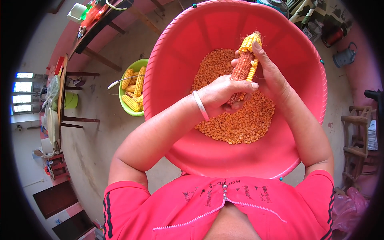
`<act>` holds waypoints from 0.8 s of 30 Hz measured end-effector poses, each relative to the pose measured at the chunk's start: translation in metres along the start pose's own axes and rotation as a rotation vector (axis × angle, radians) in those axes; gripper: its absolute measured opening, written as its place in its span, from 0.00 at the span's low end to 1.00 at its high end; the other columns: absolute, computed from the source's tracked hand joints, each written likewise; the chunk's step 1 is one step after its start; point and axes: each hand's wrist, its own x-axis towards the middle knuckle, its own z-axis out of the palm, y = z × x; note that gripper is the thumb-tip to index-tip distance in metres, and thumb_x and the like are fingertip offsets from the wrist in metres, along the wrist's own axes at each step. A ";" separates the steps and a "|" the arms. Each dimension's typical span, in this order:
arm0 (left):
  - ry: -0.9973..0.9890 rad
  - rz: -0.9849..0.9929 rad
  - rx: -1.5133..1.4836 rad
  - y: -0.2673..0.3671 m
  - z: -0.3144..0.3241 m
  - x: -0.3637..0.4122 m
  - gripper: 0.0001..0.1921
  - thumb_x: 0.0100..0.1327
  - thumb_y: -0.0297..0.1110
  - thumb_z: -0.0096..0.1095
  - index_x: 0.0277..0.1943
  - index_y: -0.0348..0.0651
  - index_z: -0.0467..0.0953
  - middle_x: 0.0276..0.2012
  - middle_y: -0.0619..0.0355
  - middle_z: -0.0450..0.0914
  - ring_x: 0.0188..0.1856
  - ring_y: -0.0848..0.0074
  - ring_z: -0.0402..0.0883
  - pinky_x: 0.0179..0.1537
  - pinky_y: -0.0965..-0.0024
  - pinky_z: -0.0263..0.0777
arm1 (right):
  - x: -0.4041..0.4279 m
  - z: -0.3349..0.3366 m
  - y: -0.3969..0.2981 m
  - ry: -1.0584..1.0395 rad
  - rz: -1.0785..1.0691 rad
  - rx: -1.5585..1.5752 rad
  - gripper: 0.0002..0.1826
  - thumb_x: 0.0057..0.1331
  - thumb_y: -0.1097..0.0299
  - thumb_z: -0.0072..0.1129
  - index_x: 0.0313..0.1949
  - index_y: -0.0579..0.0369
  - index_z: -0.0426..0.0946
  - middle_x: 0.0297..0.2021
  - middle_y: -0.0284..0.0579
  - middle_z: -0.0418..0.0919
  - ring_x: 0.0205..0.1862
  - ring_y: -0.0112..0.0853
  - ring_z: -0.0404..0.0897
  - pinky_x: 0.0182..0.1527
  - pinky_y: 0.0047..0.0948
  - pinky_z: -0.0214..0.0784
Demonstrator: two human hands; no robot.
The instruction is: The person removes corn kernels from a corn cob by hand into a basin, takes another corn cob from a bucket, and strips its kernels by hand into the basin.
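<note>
Above a large pink plastic tub (171,63) I hold one ear of corn (241,66) in both hands. Most of its visible side is bare reddish cob; yellow kernels stay at the far tip and in a strip along the right side. My left hand (229,90) wraps around the near end, its thumb lying across the cob. My right hand (270,67) grips the upper part, thumb pressed against the kernels near the tip. Beneath my hands, a heap of loose orange-yellow kernels (240,129) covers the tub's bottom. A bracelet circles my left wrist.
Left of the tub, a green basin (132,112) holds several whole corn ears (130,100), with a thin white-handled tool (115,84) across its rim. Wooden tables (63,90) line the left side. At the right are a wooden chair (355,132) and a grey-blue watering can (343,57).
</note>
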 end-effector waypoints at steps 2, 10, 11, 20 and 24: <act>0.046 0.005 0.101 -0.001 0.002 -0.001 0.14 0.61 0.41 0.68 0.36 0.44 0.70 0.24 0.64 0.70 0.14 0.84 0.64 0.13 0.79 0.52 | 0.000 0.001 0.002 0.018 -0.012 -0.078 0.25 0.67 0.47 0.56 0.50 0.56 0.70 0.40 0.47 0.79 0.41 0.32 0.81 0.47 0.34 0.77; 0.189 0.170 0.305 -0.022 -0.002 0.012 0.14 0.61 0.39 0.66 0.41 0.43 0.69 0.22 0.65 0.68 0.15 0.84 0.65 0.15 0.78 0.57 | -0.001 0.004 0.009 0.030 -0.071 -0.193 0.19 0.67 0.56 0.58 0.51 0.55 0.70 0.45 0.45 0.79 0.48 0.31 0.78 0.53 0.35 0.73; 0.216 0.281 0.418 -0.026 -0.007 0.018 0.14 0.61 0.38 0.66 0.41 0.43 0.69 0.22 0.65 0.68 0.15 0.84 0.65 0.15 0.78 0.57 | -0.002 0.007 0.009 0.053 -0.122 -0.193 0.20 0.68 0.54 0.57 0.51 0.55 0.70 0.46 0.46 0.79 0.49 0.32 0.78 0.53 0.35 0.73; 0.108 0.069 0.323 -0.020 -0.009 0.010 0.16 0.60 0.38 0.68 0.39 0.45 0.66 0.21 0.65 0.67 0.15 0.83 0.66 0.14 0.77 0.58 | 0.001 -0.009 0.007 0.045 -0.078 -0.256 0.21 0.68 0.51 0.57 0.48 0.56 0.69 0.43 0.46 0.80 0.44 0.33 0.81 0.49 0.34 0.76; 0.081 0.004 0.267 -0.014 -0.008 0.004 0.17 0.59 0.39 0.69 0.39 0.45 0.65 0.21 0.65 0.66 0.15 0.83 0.66 0.14 0.77 0.56 | 0.000 -0.007 0.005 -0.020 -0.112 -0.286 0.20 0.68 0.54 0.58 0.49 0.56 0.69 0.44 0.46 0.79 0.47 0.33 0.79 0.51 0.35 0.76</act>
